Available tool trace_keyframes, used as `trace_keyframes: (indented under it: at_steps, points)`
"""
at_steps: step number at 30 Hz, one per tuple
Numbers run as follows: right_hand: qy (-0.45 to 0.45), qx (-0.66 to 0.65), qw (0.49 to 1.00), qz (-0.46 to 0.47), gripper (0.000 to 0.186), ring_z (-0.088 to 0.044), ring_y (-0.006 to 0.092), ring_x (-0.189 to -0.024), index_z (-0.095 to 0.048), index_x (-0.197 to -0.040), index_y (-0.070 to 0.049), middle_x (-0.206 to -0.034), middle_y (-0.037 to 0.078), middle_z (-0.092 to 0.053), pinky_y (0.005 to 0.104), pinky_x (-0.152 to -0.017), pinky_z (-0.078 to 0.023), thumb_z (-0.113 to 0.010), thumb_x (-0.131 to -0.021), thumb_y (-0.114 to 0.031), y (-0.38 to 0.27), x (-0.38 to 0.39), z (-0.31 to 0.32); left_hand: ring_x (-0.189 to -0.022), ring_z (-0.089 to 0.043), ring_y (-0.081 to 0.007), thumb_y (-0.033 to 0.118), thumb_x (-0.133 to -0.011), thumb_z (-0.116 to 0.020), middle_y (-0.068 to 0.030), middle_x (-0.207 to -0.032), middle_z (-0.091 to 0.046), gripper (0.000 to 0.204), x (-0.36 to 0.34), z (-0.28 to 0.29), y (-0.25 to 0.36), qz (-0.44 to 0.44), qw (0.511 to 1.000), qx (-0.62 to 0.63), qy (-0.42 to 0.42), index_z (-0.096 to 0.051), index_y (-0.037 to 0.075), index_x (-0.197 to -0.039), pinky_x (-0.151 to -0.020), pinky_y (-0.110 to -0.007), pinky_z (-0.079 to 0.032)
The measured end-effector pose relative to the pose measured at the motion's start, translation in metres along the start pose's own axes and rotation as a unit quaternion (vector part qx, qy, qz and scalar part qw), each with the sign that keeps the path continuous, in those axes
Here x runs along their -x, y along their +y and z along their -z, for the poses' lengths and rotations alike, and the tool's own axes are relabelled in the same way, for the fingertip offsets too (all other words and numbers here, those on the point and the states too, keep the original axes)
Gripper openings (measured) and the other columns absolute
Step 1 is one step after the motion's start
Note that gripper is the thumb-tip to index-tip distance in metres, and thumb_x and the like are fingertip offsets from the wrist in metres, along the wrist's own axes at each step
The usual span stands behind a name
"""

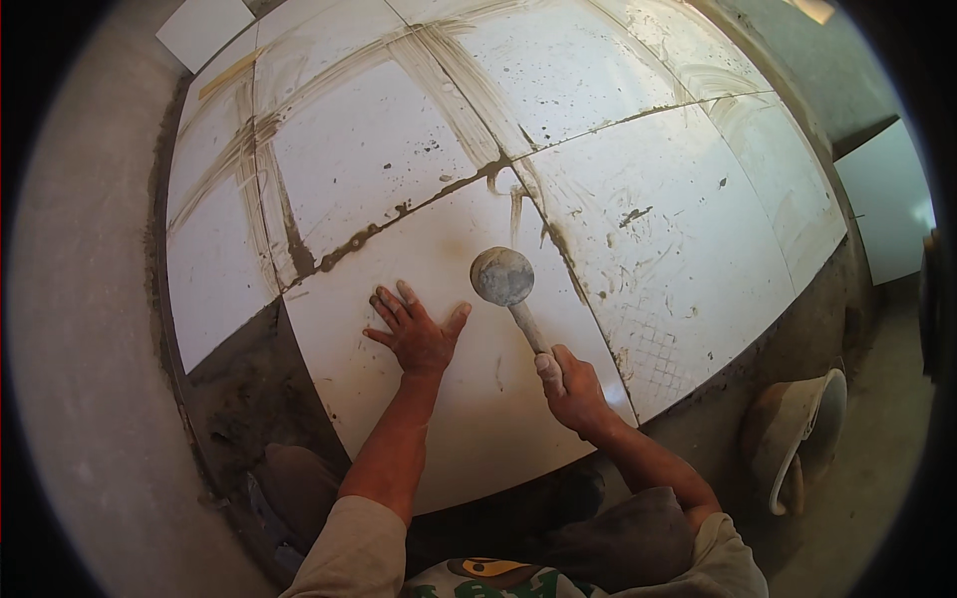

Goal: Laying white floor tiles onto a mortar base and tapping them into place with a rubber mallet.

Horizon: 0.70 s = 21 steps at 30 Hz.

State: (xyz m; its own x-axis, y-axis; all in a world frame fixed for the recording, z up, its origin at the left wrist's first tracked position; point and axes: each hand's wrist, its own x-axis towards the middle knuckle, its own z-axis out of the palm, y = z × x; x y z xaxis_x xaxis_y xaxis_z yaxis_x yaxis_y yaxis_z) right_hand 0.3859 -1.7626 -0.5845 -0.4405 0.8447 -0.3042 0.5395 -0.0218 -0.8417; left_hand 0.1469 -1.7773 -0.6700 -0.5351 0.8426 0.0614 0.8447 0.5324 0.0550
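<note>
My right hand (576, 391) is wrapped round the handle of a mallet (502, 277) with a round, grey, mortar-stained head. The head is over the upper right part of a large white floor tile (478, 419); I cannot tell whether it touches the surface. My left hand (417, 334), fingers spread, lies flat on the same tile, left of the mallet. Brown wet grout or mortar shows along the joint (379, 231) at the tile's far edge and down its right side.
More white tiles (369, 130) with brown smears and specks cover the floor ahead. Dark bare bedding (249, 389) lies at the left. A bucket (788, 429) tilts at the right. Loose tiles stand by the far left wall (204, 30) and the right side (887, 204).
</note>
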Motion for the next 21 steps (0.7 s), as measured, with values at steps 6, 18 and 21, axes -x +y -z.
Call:
trace_keyframes:
  at_steps: [6, 18, 21]
  points:
    - [0.002, 0.096, 0.995, 0.033, 0.034, -0.060, 0.0414, -0.066, -0.047, -0.089, -0.003, -0.070, 0.020, -0.058, 0.0491, -0.061, -0.045, -0.051, -0.097, -0.035, 0.013, 0.012, -0.003, -0.139, -0.016, -0.0519, 0.077, -0.079, -0.049, -0.0365, -0.148, -0.018, 0.109, -0.001, -0.006, -0.009, -0.024, 0.999, -0.043, 0.007, -0.021, -0.005, -0.146, -0.093, -0.082, -0.014]
    - [0.046, 0.245, 0.960, 0.130, 0.031, -0.054, 0.0345, -0.109, -0.056, -0.115, -0.003, -0.108, 0.019, -0.059, 0.0453, -0.091, -0.044, -0.058, -0.091, -0.022, 0.005, -0.041, 0.009, -0.142, -0.011, -0.0473, 0.047, -0.098, -0.043, -0.0317, -0.152, -0.015, 0.072, -0.005, -0.003, -0.002, 0.015, 1.000, 0.006, 0.011, -0.020, 0.001, -0.148, -0.103, -0.073, -0.012]
    - [0.091, 0.296, 0.921, 0.236, 0.042, -0.040, 0.0333, -0.131, -0.051, -0.130, -0.004, -0.129, 0.016, -0.054, 0.0491, -0.110, -0.027, -0.054, -0.092, -0.023, 0.014, -0.107, 0.005, -0.140, -0.016, -0.0494, 0.050, -0.098, -0.040, -0.0330, -0.150, -0.019, 0.073, 0.000, -0.009, -0.001, -0.005, 1.000, -0.008, 0.030, -0.022, -0.002, -0.146, -0.101, -0.075, -0.012]
